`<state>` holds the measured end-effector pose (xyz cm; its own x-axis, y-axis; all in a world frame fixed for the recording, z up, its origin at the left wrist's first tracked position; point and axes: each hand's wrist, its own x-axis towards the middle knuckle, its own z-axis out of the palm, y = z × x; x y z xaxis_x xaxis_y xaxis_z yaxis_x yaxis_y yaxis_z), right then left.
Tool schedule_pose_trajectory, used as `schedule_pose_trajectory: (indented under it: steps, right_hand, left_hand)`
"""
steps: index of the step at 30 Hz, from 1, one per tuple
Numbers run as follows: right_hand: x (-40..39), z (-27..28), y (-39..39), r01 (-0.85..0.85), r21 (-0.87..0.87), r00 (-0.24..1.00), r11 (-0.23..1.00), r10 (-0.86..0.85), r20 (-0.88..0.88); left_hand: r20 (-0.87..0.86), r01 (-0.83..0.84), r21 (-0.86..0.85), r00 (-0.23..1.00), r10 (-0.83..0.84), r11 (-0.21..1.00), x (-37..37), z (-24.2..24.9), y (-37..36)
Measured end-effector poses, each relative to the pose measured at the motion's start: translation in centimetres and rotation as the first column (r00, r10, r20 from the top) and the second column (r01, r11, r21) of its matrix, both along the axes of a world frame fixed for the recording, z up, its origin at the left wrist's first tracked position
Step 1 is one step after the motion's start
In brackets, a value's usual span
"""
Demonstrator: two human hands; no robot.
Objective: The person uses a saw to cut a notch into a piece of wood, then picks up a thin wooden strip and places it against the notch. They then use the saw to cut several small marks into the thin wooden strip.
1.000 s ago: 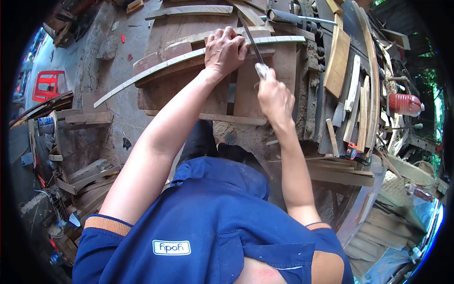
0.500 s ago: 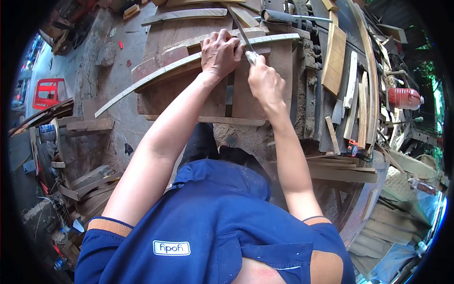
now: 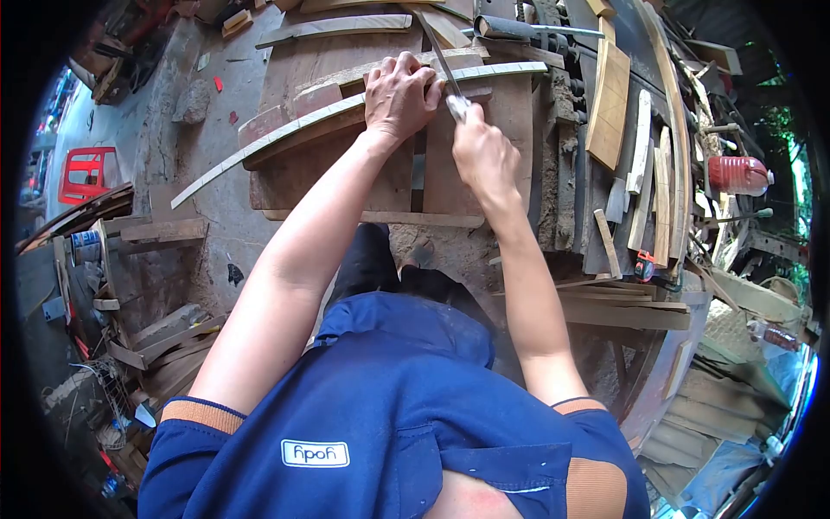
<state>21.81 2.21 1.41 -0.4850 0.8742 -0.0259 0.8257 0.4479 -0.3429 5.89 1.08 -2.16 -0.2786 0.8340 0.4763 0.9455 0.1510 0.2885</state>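
My left hand (image 3: 399, 97) is closed over a long, pale, curved wooden strip (image 3: 281, 131) with evenly spaced cross marks, pressing it on the wooden bench. In my right hand (image 3: 486, 151) is the light handle of what looks like a hand saw (image 3: 443, 60); its long narrow blade points away from me and crosses the strip just right of my left fingers. The teeth are too small to make out. Beneath the strip sit brown wooden blocks (image 3: 261, 126), and another pale wooden piece (image 3: 380, 66) lies just behind it.
Another curved board (image 3: 337, 28) lies farther back. A dark cylindrical tool head (image 3: 504, 28) rests at the bench's far side. To the right are a wide marked board (image 3: 609, 105), several offcuts, a tape measure (image 3: 644, 266) and a red bottle (image 3: 739, 176). A red chair (image 3: 85, 175) stands far left.
My right hand and the saw have shifted very slightly toward me. My left hand keeps its hold on the strip, and the whole view has moved a little.
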Motion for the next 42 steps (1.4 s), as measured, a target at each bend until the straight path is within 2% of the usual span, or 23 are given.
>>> schedule_pose_trajectory:
  steps: [3,5,11,17,20,25,27,34,37,39,42]
  right_hand:
    - [2.9,1.4,-2.3,0.009,-0.08,0.999,0.997,-0.006,0.038]
    - [2.8,1.8,-2.7,0.01,-0.072,0.999,0.997,-0.007,0.039]
    - [-0.8,0.5,0.6,0.006,-0.005,1.0,1.0,-0.006,0.0]
    - [1.8,2.1,-1.7,0.021,-0.117,0.998,0.993,-0.014,0.06]
    - [0.4,1.5,0.3,0.05,-0.07,0.998,0.996,-0.048,0.035]
    - [1.5,1.1,-1.5,0.027,-0.049,0.999,0.998,-0.026,0.02]
    - [2.3,1.6,-1.9,0.007,-0.092,1.0,0.996,-0.005,0.021]
    - [-1.4,0.4,1.4,-0.013,-0.002,1.0,1.0,0.013,-0.009]
    - [0.5,0.4,0.0,-0.023,0.006,1.0,1.0,0.023,-0.017]
    - [2.2,1.3,-1.4,-0.017,-0.055,0.999,0.998,0.019,0.03]
    - [1.0,1.2,0.0,-0.031,-0.017,0.999,0.999,0.031,0.03]
  left_hand:
    - [-0.012,-0.009,-0.012,1.0,0.009,1.0,-0.4,0.1,0.2]
    - [0.01,0.0,0.031,1.0,-0.001,1.0,-0.3,-0.4,0.3]
    - [0.013,-0.033,-0.004,0.999,0.033,0.999,-0.1,-0.3,0.3]
    - [0.029,-0.013,-0.002,0.999,0.013,1.0,-0.2,-0.3,0.0]
    - [0.061,-0.085,0.018,0.995,0.084,0.996,0.0,-0.5,0.8]
    - [-0.01,-0.036,-0.002,0.999,0.036,0.999,-0.3,0.0,0.3]
    - [0.0,-0.017,-0.016,1.0,0.017,1.0,-0.3,0.2,0.4]
    - [0.025,-0.025,0.0,0.999,0.025,1.0,-0.5,-0.3,0.7]
    - [0.021,-0.018,-0.004,1.0,0.018,1.0,-0.3,-0.3,0.6]
    - [0.028,-0.026,-0.002,0.999,0.026,1.0,-0.4,-0.4,0.6]
    - [0.019,-0.023,0.013,1.0,0.023,1.0,-0.3,-0.5,0.7]
